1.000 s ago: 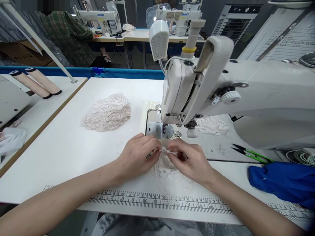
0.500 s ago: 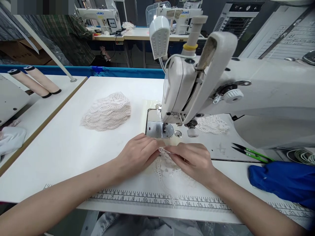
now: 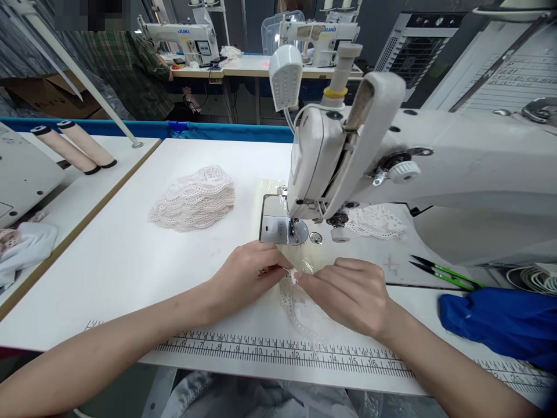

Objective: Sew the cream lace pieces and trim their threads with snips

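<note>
My left hand pinches one edge of a white lace piece, and my right hand pinches the same edge close beside it. The rest of the lace hangs down toward me over the white table and is partly hidden by my right hand. Both hands are just in front of the sewing machine's metal needle plate. The presser foot stands beyond my fingertips, with the lace apart from it.
A stack of lace pieces lies left of the machine. More lace rests under its arm. Green-handled snips and a blue cloth lie at right. Thread cones stand at left. A person sits beyond.
My hands have drawn the pinched lace edge slightly toward me, and it is now folded between the fingertips. My right hand has shifted a little right. The camera view has tilted slightly.
</note>
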A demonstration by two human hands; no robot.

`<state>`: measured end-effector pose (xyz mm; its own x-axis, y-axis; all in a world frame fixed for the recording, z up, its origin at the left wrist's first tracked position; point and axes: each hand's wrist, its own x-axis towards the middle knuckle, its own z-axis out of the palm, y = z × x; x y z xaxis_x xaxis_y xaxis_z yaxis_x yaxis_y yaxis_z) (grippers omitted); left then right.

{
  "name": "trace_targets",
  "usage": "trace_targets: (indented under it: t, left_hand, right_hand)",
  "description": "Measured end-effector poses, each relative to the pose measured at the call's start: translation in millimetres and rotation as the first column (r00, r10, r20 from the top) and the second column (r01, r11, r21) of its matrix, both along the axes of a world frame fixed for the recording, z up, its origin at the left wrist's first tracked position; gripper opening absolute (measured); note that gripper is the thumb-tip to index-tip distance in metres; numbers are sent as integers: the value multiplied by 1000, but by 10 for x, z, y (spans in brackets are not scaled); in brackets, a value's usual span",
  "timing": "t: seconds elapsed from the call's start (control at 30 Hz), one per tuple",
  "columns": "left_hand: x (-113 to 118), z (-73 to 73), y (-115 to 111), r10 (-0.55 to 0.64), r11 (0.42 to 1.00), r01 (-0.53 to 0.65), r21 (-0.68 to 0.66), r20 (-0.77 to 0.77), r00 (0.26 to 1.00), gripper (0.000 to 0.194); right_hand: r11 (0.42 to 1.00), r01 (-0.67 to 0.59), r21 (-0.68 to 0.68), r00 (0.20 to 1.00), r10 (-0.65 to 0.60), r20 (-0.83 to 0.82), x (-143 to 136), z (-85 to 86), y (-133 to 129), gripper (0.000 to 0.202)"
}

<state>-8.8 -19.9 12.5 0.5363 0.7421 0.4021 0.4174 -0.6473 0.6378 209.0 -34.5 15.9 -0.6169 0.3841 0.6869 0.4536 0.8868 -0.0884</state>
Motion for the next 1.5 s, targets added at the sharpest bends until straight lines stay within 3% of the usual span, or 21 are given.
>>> trace_targets:
  t: [0.03, 0.07, 0.1, 0.17, 0.2, 0.23, 0.27, 0.33, 0.4, 0.5, 0.7, 0.83, 0.97, 1.03, 1.1, 1.17, 1.5]
  left_hand:
    - [0, 50, -13, -42, 986, 43, -163, 9, 999, 12]
    - [0, 103, -29, -100, 935, 104, -338, 29, 995, 11]
    - [2, 153, -45, -163, 852, 169, -496, 56, 985, 9]
    - [10, 215, -69, -253, 685, 269, -677, 125, 959, 7]
    - [17, 216, -74, -257, 667, 273, -693, 131, 958, 9]
    - [25, 193, -73, -236, 707, 243, -664, 103, 966, 11]
    - [35, 149, -66, -188, 793, 176, -583, 40, 981, 14]
    - [55, 20, -44, -60, 954, 24, -298, -111, 992, 17]
    - [65, -109, -18, 44, 998, -50, -24, -216, 976, 8]
    - [61, -206, 8, 133, 970, -68, 233, -275, 952, 16]
    - [35, -183, -48, 167, 802, 68, 593, -333, 928, 12]
    - [10, -205, -135, 193, 800, 117, 589, -436, 879, 19]
    - [8, -217, -130, 183, 843, 97, 529, -453, 873, 25]
    - [22, -206, -93, 185, 860, 67, 506, -432, 883, 25]
    - [40, -191, -51, 196, 877, 31, 480, -416, 888, 25]
    - [56, -183, -20, 204, 894, 3, 447, -414, 887, 26]
    - [37, -179, -72, 252, 873, 17, 488, -480, 840, 29]
  right_hand:
    - [987, -5, -160, 1000, 1, -23, 6, 52, -9, 12]
    - [933, -20, -359, 999, 4, -46, 14, 112, -16, 12]
    - [822, -54, -567, 997, 13, -75, 23, 172, -19, 14]
    - [518, -94, -850, 995, 11, -103, 32, 264, -7, 20]
    - [407, -94, -908, 995, 4, -101, 30, 282, 11, 23]
    - [358, -81, -930, 995, -18, -94, 22, 274, 35, 24]
    - [367, -40, -929, 995, -66, -69, 9, 242, 65, 23]
    - [484, 103, -869, 982, -190, 10, -28, 122, 129, 20]
    - [594, 226, -772, 958, -280, 65, -67, -17, 181, 16]
    - [675, 309, -669, 935, -346, 83, -110, -152, 223, 14]
    - [669, 388, -634, 905, -407, 125, -135, -219, 245, 14]
    - [705, 467, -534, 873, -462, 154, -38, -254, 283, 21]
    - [731, 646, -217, 761, -596, 257, 98, -186, 293, 29]
    - [781, 615, -103, 776, -577, 256, 109, -134, 261, 27]
    - [856, 507, -106, 843, -466, 267, 71, -103, 211, 28]
    - [891, 434, -130, 875, -383, 295, 10, -105, 162, 31]
    - [840, 542, 33, 738, -494, 460, -42, -190, 154, 38]
